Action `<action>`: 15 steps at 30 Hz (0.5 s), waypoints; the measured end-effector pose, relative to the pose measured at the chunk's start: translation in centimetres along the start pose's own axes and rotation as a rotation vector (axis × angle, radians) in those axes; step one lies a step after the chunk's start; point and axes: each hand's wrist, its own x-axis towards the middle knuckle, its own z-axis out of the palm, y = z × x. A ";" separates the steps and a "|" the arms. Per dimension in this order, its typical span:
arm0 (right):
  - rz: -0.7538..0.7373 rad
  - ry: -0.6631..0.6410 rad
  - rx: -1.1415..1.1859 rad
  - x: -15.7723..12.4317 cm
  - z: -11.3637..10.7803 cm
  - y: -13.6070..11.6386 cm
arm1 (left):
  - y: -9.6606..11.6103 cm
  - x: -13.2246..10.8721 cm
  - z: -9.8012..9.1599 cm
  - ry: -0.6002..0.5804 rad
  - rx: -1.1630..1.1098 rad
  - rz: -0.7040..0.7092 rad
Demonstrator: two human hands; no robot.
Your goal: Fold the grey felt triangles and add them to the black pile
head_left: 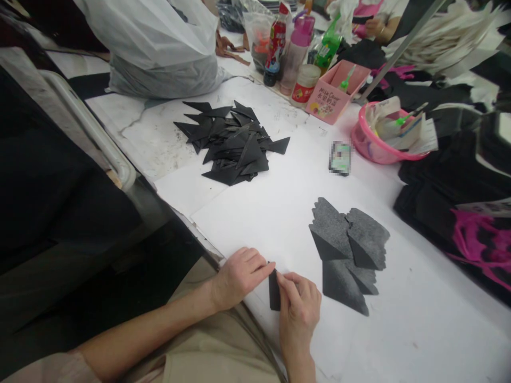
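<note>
Between my hands, near the table's front edge, is a small black piece of leather-like sheet [274, 291]. My left hand [241, 277] is closed, its fingertips pinching the far end of that piece. On the near right side, my right hand [300, 304] has its thumb and fingers pressed together on the same piece, hiding part of it. Just right of the hands lie several overlapping grey-black pieces [335, 229] with jagged edges and smooth dark corners. Farther back is a loose pile of pointed black pieces [239, 143].
White paper [255, 218] covers the table. Behind the pile sits a large plastic bag [159, 58]. Bottles, including a red-labelled one [276, 45], stand beside a pink box [335, 93] and pink basket [383, 151]. Dark stacked material [451, 175] lies right. Another person's hand [377, 27] shows behind.
</note>
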 end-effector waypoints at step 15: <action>-0.068 -0.061 -0.057 -0.1 0.2 0.5 | 0.1 0.1 -0.2 -0.019 0.048 0.000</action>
